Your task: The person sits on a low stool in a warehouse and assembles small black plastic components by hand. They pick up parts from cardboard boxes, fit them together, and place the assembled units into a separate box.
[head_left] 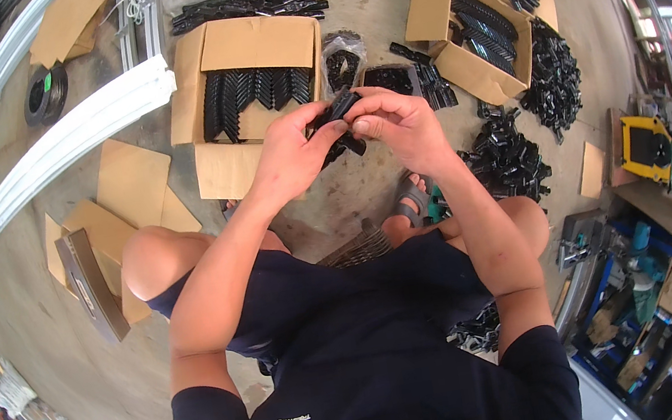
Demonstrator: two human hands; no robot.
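Both hands meet in front of me around a small black part (345,104), which looks like plastic or metal. My left hand (297,148) is closed on it, with the thumb along its near side. My right hand (403,123) pinches its right end between thumb and fingers. More black pieces show just below the fingers, and I cannot tell whether they are held or lie behind. Just beyond my left hand stands an open cardboard box (255,41) with black parts (255,88) stacked in slanted rows.
A second open box (429,18) of black parts stands at the far right. Loose piles of black pieces (510,153) lie beside it and behind the first box. Long white metal profiles (74,145), a wire coil (46,95) and cardboard sheets (131,178) are on the left.
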